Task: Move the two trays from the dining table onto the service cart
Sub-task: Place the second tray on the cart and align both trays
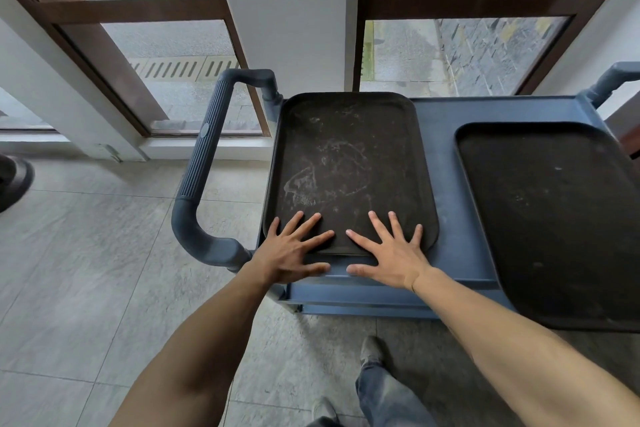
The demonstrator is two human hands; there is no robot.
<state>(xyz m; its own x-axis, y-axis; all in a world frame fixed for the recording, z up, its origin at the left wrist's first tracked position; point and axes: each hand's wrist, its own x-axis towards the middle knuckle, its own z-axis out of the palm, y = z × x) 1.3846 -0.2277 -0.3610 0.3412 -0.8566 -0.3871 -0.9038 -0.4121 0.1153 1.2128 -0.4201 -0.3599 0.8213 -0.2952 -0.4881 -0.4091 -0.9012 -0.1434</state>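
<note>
Two dark, scuffed rectangular trays lie flat on the top shelf of a blue service cart [446, 156]. The left tray [346, 163] sits by the cart's handle; the right tray [554, 218] overhangs the near edge. My left hand [294, 250] and my right hand [391, 253] rest palm down with fingers spread on the near edge of the left tray, thumbs over the cart's rim. Neither hand grips anything.
The cart's ribbed handle [204, 163] loops out on the left. Behind the cart stand a white pillar [311, 17] and wood-framed glass doors [166, 55]. Grey tiled floor [86, 270] stretches to the left. My legs and shoes [374, 388] are below the cart.
</note>
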